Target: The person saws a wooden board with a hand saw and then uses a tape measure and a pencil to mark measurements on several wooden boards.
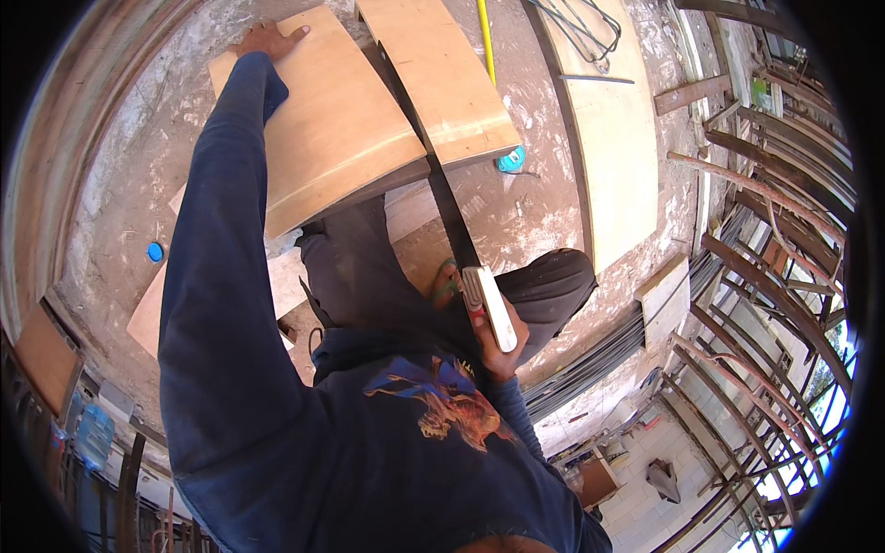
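Note:
My left hand (265, 42) lies flat with fingers apart on the far left corner of a wide plywood board (332, 120). A narrower plywood piece (447, 83) sits to its right, with a dark gap between the two. In my right hand (503, 347) is a handsaw, gripped by its pale handle (492, 309). Its dark blade (449, 212) points away from me and reaches the near end of the gap. How far the blade extends between the two pieces is hard to make out. My bent legs are below the boards' near edges.
A long pale board (613, 157) lies at the right, with bent metal rods (590, 28) on its far end. Near the narrower piece are a yellow strip (486, 41) and a teal round object (510, 159). Bundled dark rods (590, 359) and stacked timber (784, 157) stand farther right.

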Motion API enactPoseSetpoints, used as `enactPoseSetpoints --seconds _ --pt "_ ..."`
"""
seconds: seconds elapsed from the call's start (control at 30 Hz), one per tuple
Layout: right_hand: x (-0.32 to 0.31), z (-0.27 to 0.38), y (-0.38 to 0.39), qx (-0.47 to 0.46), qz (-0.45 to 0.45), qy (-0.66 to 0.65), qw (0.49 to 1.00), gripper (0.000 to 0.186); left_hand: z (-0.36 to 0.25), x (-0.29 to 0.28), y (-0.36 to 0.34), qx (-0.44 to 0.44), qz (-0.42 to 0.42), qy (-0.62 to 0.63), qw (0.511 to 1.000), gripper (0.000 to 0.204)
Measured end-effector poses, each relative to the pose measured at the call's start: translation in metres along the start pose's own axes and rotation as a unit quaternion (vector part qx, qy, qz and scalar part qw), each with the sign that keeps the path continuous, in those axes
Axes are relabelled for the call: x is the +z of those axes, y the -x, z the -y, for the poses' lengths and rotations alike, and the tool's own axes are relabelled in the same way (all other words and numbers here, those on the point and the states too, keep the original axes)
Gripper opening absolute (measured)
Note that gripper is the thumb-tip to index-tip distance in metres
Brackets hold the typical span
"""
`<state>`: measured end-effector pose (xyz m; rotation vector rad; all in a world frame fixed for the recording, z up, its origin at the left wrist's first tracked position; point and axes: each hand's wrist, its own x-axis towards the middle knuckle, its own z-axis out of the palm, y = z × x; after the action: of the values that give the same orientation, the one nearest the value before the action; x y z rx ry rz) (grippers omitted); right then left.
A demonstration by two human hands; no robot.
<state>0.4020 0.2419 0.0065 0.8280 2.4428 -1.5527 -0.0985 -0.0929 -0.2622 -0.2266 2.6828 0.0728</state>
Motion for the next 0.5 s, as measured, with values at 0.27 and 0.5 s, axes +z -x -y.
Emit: enactPoseSetpoints --seconds 0.27,0.5 --pt "0.006 -0.011 0.006 0.094 -0.012 -0.050 0.994 0.040 0.036 -0.036 0.022 0.027 -0.092 -0.076 0.992 0.110" --pt "0.002 -0.013 -0.006 0.031 -0.037 -0.017 0.999 0.038 0.110 -0.015 0.089 -0.112 -0.060 -0.043 0.991 0.113"
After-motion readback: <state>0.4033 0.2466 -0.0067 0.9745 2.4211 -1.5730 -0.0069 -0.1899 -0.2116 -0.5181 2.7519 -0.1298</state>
